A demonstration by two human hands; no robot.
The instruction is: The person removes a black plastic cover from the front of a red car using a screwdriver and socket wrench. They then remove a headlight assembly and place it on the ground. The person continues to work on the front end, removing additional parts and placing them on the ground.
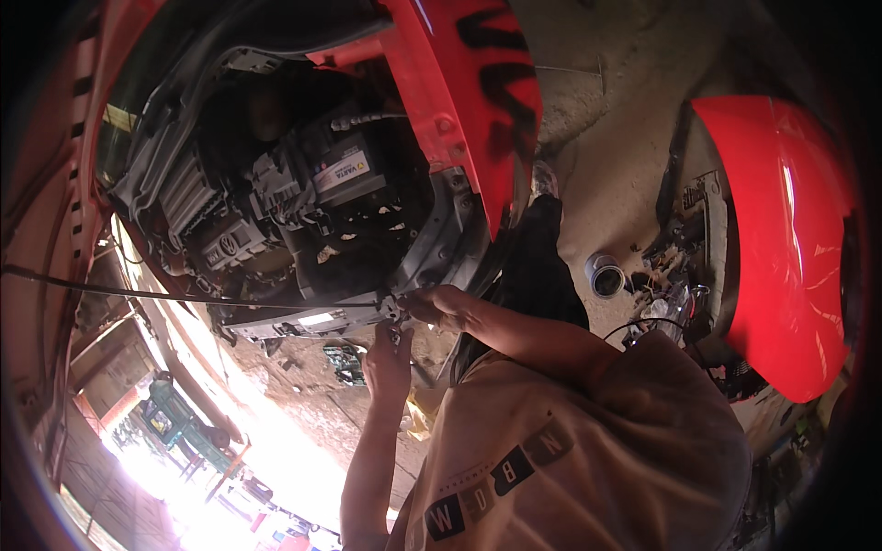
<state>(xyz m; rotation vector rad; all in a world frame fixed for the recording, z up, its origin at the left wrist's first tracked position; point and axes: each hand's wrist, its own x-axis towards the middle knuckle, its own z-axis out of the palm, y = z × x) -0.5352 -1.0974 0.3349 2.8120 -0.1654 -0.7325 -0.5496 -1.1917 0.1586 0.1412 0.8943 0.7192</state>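
Note:
Both my hands are at the front crossmember [344, 317] of a red car with its engine bay exposed. My right hand [436, 307] is closed, its fingertips against a small metal bracket [390, 304] where a thin dark rod [184, 296] meets the crossmember. Just below, my left hand [388, 364] is closed with its fingertips raised to the same spot. A small metallic piece shows at its fingertips, too small to name. Whatever lies inside the right hand's grip is hidden by the fingers.
The engine [225, 248] and a car battery [347, 170] sit behind the crossmember. A red fender [469, 101] borders the bay. Right of me, a detached red body panel [781, 248], loose parts [675, 298] and a round can [605, 276] lie on the dirt floor. A toolbox [344, 364] lies below the crossmember.

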